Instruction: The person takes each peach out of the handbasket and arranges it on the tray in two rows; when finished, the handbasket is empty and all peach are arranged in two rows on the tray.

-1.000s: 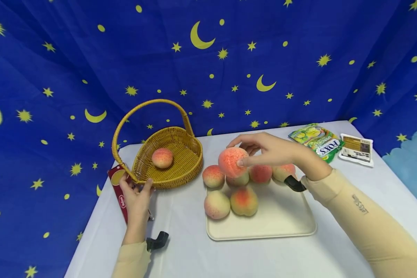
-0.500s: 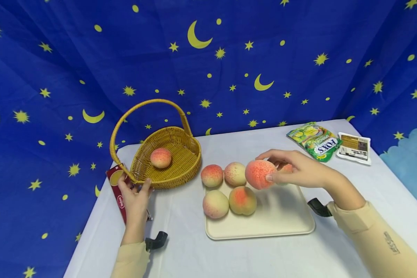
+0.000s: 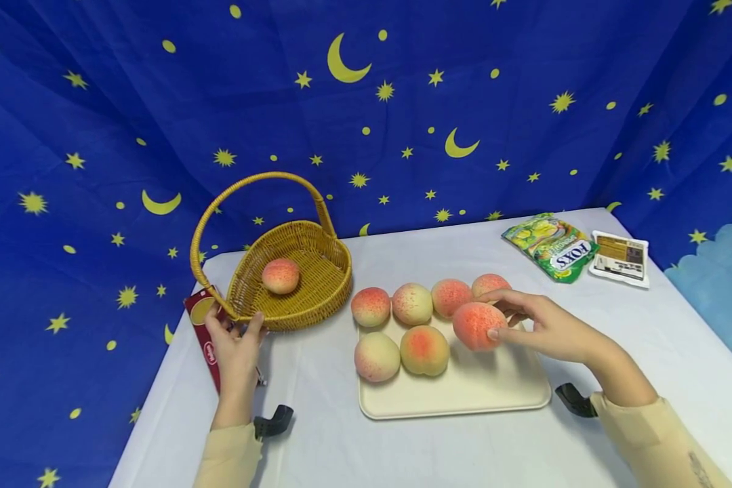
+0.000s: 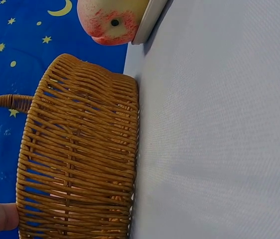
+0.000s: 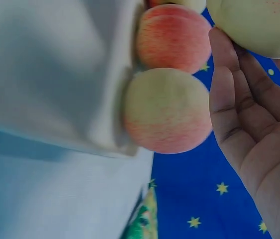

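Observation:
My right hand [image 3: 545,329] holds a pinkish-red peach [image 3: 479,326] between thumb and fingers, over the right part of a cream tray [image 3: 457,403]. In the right wrist view that peach [image 5: 259,25] shows its pale side at the fingertips. On the tray, several peaches form a back row, with a pale peach [image 3: 377,356] and an orange-red peach [image 3: 425,350] in front. My left hand [image 3: 234,346] grips the near left rim of a wicker basket [image 3: 317,312] with a tall handle. One peach [image 3: 280,276] lies inside the basket. The left wrist view shows its woven side [image 4: 80,149] close up.
A dark red box [image 3: 207,335] lies partly under my left hand, left of the basket. At the back right are a green FOX'S bag [image 3: 552,247] and a white-edged flat packet [image 3: 620,259]. A blue star-patterned curtain [image 3: 494,176] hangs behind the table.
My right hand has carried the peach rightward and down, from over the tray's back left to over its right part. My left hand stays on the basket rim.

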A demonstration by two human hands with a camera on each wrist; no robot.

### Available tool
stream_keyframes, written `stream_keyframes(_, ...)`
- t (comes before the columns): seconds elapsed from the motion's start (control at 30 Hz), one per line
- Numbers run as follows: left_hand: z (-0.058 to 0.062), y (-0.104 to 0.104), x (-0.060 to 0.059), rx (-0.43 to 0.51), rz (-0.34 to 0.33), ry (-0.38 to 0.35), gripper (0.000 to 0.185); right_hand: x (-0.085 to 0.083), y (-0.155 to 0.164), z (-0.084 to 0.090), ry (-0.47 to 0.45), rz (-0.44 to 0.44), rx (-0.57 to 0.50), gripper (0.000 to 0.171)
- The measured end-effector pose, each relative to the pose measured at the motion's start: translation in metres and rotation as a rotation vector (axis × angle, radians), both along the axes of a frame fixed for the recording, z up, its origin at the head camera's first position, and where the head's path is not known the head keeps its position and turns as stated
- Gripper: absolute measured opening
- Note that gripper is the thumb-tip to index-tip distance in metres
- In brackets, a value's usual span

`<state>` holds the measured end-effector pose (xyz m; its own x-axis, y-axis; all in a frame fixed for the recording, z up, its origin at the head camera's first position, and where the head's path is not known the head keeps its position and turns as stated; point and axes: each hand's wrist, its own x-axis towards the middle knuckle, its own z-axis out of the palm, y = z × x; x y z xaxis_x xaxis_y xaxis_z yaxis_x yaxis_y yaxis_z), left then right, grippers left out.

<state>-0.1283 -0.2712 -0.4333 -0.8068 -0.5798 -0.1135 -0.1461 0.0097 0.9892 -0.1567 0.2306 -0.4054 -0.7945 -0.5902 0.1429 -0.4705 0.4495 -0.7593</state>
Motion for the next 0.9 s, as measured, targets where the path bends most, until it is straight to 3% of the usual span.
stream_keyframes(0.4, 0.000, -0.001, 0.000, -0.001, -0.010, 0.017, 0.082, 0.008, 0.001, -0.030, -0.067, -0.022, -0.018, 0.043)
stream_keyframes(0.9, -0.002, -0.001, -0.001, 0.007, -0.010, 0.034, 0.082, 0.009, -0.007, -0.048, -0.061, -0.012, -0.022, 0.046)
